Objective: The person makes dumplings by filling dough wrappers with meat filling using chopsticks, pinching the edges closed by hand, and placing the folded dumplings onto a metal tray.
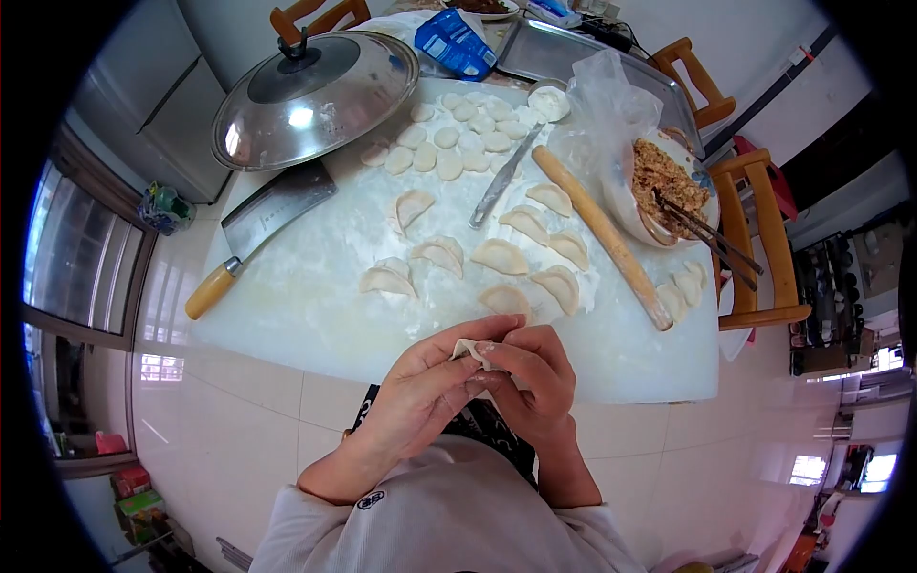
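Between my two hands, just over the near edge of the board, is a partly folded dumpling (470,351). My left hand (420,382) is closed around its left side, thumb on the dough. The fingers of my right hand (531,377) pinch the dough from the right. Much of the dumpling is hidden by my fingers. Several folded dumplings (500,256) lie on the floured white board (287,306) beyond my hands. Farther back is a cluster of flattened dough pieces (447,138). A wooden rolling pin (604,234) lies slanted to the right of the dumplings.
A cleaver (277,215) lies at the left under a big metal lid (315,100). A narrow metal blade (506,177) lies mid-board. At the right stand a bowl of filling (669,177) with chopsticks (712,234) and a plastic bag (611,105). A metal tray (535,53) and wooden chairs (764,239) are around.
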`<state>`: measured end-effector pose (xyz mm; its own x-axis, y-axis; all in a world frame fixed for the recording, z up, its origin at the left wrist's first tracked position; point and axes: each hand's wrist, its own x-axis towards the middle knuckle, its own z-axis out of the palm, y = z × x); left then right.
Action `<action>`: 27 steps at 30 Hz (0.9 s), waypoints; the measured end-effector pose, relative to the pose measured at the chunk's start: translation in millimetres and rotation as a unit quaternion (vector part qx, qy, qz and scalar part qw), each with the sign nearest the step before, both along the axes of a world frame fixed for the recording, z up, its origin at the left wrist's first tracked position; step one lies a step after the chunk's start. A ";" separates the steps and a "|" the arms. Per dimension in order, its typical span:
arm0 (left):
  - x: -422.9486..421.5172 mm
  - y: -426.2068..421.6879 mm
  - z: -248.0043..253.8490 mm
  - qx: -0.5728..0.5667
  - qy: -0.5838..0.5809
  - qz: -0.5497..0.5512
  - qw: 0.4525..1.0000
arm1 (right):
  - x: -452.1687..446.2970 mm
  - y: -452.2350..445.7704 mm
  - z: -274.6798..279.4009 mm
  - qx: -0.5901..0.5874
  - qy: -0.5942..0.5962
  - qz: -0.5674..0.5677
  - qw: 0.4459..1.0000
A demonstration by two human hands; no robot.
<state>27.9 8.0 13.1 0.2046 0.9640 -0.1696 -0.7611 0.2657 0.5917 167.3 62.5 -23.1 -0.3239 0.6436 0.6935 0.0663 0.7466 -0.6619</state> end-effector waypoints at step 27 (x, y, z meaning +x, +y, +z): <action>-1.1 -5.2 -1.0 -0.007 -0.036 -0.014 0.999 | 1.5 -0.5 -5.3 -0.003 -0.014 0.002 1.000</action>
